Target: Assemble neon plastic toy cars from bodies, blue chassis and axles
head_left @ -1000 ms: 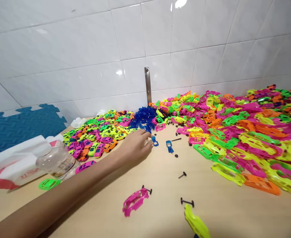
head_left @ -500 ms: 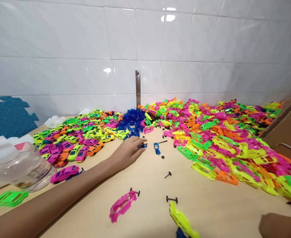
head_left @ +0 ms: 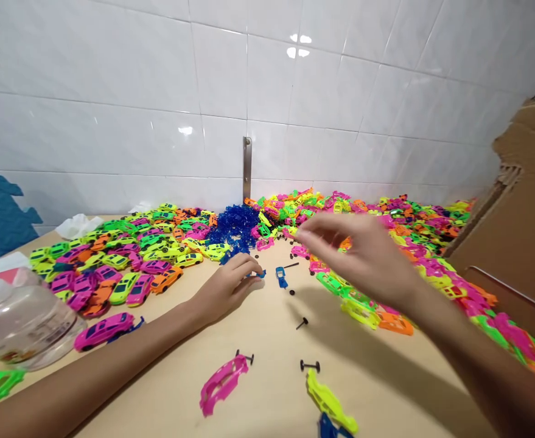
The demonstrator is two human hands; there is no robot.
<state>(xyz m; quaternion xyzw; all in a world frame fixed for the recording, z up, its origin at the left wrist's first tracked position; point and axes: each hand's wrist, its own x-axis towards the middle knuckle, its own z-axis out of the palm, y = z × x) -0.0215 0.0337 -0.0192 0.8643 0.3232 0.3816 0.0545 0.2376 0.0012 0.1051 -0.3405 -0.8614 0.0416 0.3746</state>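
Watching from close by, I see one white tiled wall (head_left: 148,61) behind one pale table (head_left: 258,340). One cardboard piece (head_left: 509,243) stands on the right, its torn edge bordering a long heap of car shells (head_left: 361,311) — far too many to count. A crowd of wheeled toy cars (head_left: 125,287), likewise past counting, spreads over the left side, and one blue heap (head_left: 233,228) sits between the two groups. The widest room for moving runs down the tabletop between the left forearm (head_left: 112,359) and the shells.

Of the two hands, the right hand (head_left: 363,249) hangs above the table, thumb and forefinger near each other; whether they pinch anything I cannot tell. The left hand (head_left: 226,286) rests low, fingers curled at one blue part (head_left: 261,274) just left of the table's middle — touching it, though how firmly it is gripped I cannot tell.

Two separate shells lie nearer: one pink shell (head_left: 224,386) and one yellow shell (head_left: 328,398). Two two-wheeled axles (head_left: 310,366) lie at their upper ends. One blue chassis (head_left: 282,282) lies between the hands, beside one black rod (head_left: 291,265) and one loose wheel (head_left: 291,292).
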